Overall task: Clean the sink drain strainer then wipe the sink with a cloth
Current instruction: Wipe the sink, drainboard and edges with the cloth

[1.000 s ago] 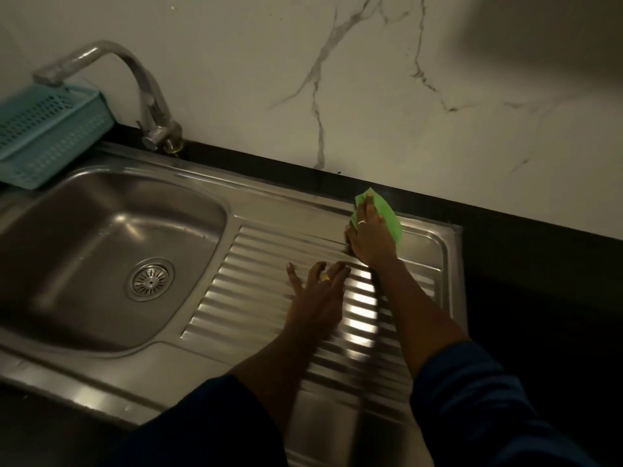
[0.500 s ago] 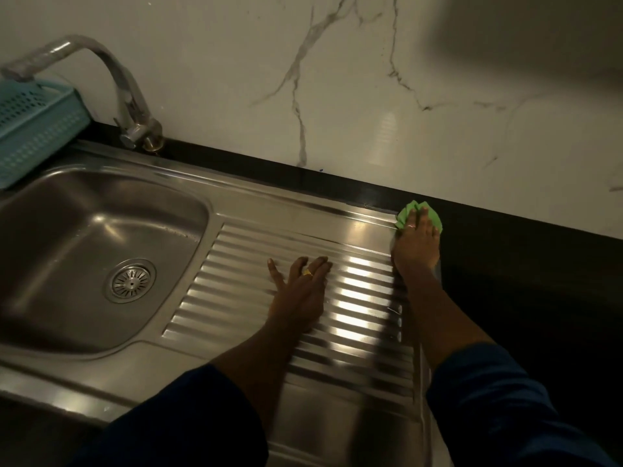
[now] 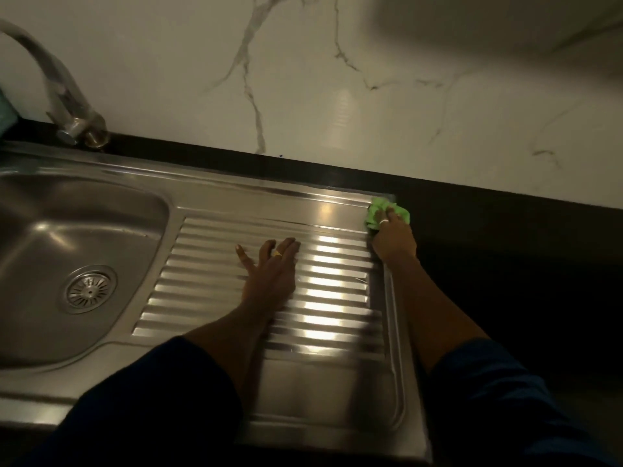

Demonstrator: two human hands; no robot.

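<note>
Found green cloth [image 3: 387, 213] bunched at the far right corner of the sink drainboard [image 3: 323, 392], gripped under right hand [image 3: 395, 243] with fingers curled over it. Observed left hand [image 3: 269, 269] lying flat mid-drainboard on the ridges, fingers spread, holding nothing. Located drain strainer [image 3: 90, 289] seated in the basin [image 3: 101, 214] floor, well apart from both hands. Noted tap [image 3: 72, 106] at the sink's far left edge.

A home kitchen, dimly lit. Told by a stainless steel sink [image 3: 84, 210] with 1 bowl, a round drain strainer [image 3: 90, 288] and a ribbed drainboard [image 3: 337, 288], set into a dark countertop [image 3: 505, 251]. Behind, a curved metal tap [image 3: 57, 85] at the sink's back edge, against a white wall [image 3: 337, 96] veined in grey like marble.
</note>
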